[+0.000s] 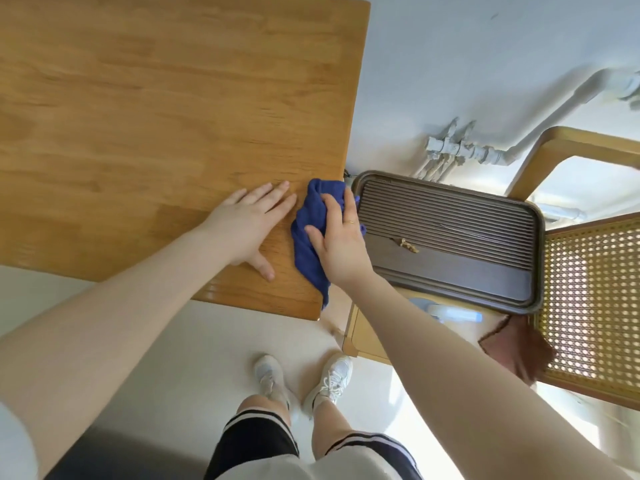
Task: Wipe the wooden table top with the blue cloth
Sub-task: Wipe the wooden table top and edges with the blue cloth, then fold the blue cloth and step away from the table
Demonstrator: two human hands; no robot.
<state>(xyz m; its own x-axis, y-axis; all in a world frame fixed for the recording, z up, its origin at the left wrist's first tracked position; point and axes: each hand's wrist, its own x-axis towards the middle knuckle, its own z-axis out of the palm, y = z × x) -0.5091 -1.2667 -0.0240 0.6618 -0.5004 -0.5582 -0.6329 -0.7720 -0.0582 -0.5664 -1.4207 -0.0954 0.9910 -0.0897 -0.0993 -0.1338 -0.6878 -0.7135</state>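
I judge the wipe to be under way at the right edge of the wooden table top [138, 116]. My right hand [337, 237] presses down on the blue cloth [310, 237], fingers curled over its bunched folds and gripping it, with the cloth lying on the wood at the near right corner, its tail hanging just past the near edge. My left hand [247, 226] lies flat on the wood just left of the cloth, fingers straight and spread, holding nothing (it looks to me like a brace, though that is a guess).

The wide stretch of wood to the left and far side shows no cloth on it, so I judge most of the surface is left to cover. The next move, as I read it, calls for dragging the cloth leftward and away in long passes while keeping the palm pressed flat; the left hand sits in that path and would need to lift or slide aside first.

By count: one cloth in blue, one table, two hands. Off the table to the right I see one dark ribbed tray [533, 271] carrying a small tan scrap, one cane-seated chair [588, 299] beneath it, and one brown rag [519, 351] draped near the chair's edge. White pipes run along the far wall.
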